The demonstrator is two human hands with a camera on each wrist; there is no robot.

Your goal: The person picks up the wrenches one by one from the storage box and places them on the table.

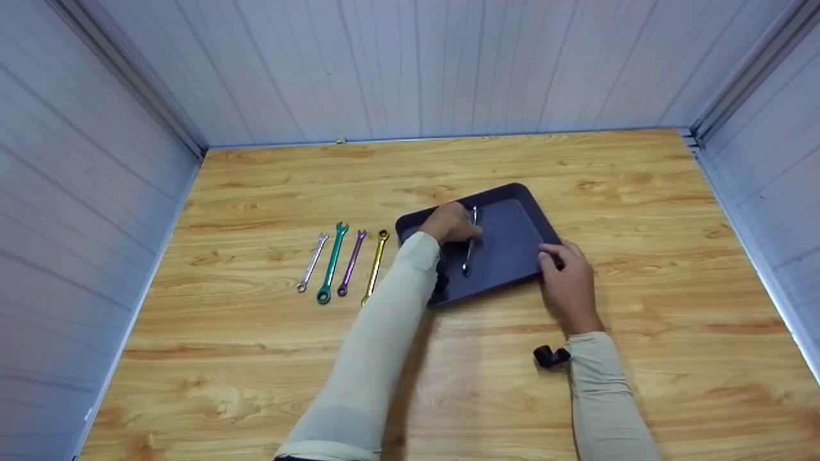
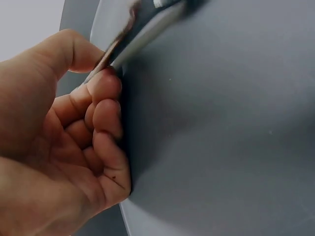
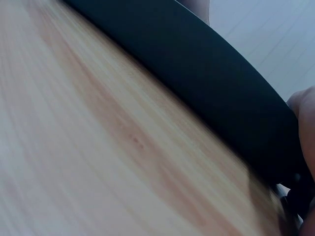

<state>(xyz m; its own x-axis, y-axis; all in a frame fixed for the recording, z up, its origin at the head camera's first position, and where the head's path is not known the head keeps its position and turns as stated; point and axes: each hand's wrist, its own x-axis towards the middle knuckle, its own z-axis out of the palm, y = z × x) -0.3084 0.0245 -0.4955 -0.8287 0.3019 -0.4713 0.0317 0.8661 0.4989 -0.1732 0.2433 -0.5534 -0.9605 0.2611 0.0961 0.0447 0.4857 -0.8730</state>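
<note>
A dark grey tray (image 1: pixel 509 237) lies at a slant on the wooden table. Over its left part, my left hand (image 1: pixel 450 222) pinches a silver combination wrench (image 1: pixel 469 256) between thumb and fingers. The left wrist view shows this wrench (image 2: pixel 150 37) blurred, with the other fingers curled beside the tray floor. At the tray's near right corner, my right hand (image 1: pixel 568 282) grips the rim, thumb on the near side. The right wrist view has the tray's outer wall (image 3: pixel 197 73) and only part of the hand (image 3: pixel 307 132) at the right edge.
Left of the tray, wrenches lie in a row: silver (image 1: pixel 312 262), green (image 1: pixel 333 262), purple (image 1: pixel 352 262) and yellow (image 1: pixel 377 266). The left forearm covers the yellow one's lower end. Panelled walls (image 1: pixel 410 70) enclose the table (image 1: pixel 256 358) at the back and sides.
</note>
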